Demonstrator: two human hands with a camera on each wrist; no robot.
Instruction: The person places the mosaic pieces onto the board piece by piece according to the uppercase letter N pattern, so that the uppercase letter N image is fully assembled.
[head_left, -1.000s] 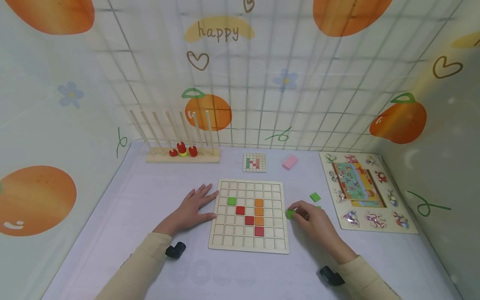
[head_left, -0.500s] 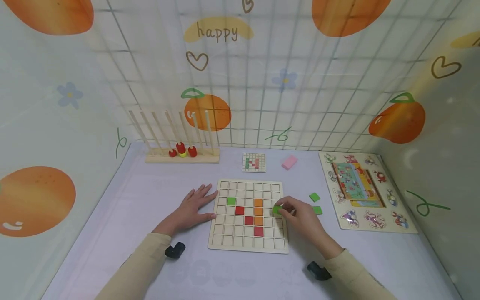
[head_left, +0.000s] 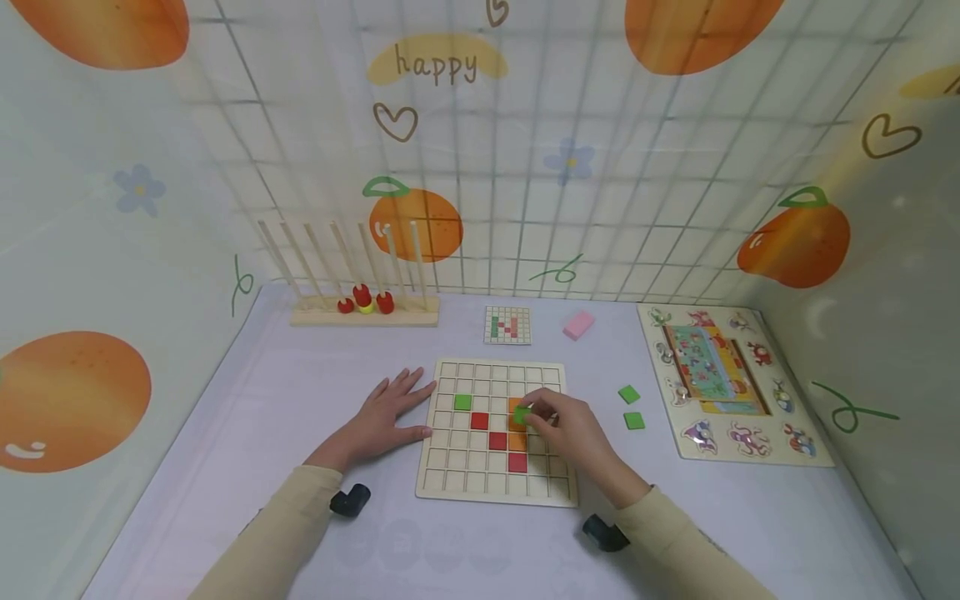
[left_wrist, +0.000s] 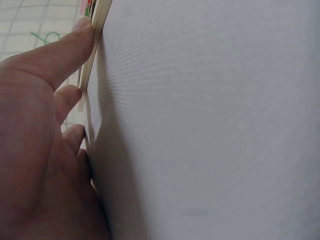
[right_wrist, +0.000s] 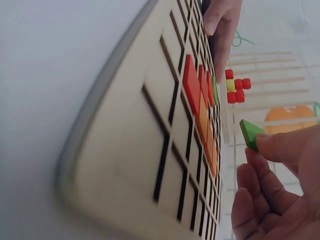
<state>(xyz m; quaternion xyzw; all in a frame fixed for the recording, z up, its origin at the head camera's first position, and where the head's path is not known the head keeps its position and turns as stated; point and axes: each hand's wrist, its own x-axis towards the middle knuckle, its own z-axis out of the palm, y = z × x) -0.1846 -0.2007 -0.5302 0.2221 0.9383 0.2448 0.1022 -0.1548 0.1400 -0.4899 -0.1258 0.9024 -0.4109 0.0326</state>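
Note:
A wooden grid board (head_left: 450,475) lies in the middle of the table. Set in its squares are a green tile (head_left: 462,402), several red tiles (head_left: 498,441) in a diagonal and a column of orange tiles (head_left: 517,442). My right hand (head_left: 573,433) pinches a green square tile (right_wrist: 250,133) between thumb and fingertips, held over the orange column and above the board. My left hand (head_left: 382,421) lies with fingers spread, thumb and fingertip touching the board's left edge. Two loose green tiles (head_left: 633,421) lie right of the board.
Behind the board are a small pattern card (head_left: 507,326) and a pink block (head_left: 579,325). A wooden bead rack (head_left: 365,313) with red and yellow beads stands at the back left. A picture puzzle board (head_left: 723,450) lies at the right.
My right hand has picked up a green tile from right of the board and carried it left over the orange column. My left hand has stayed in place.

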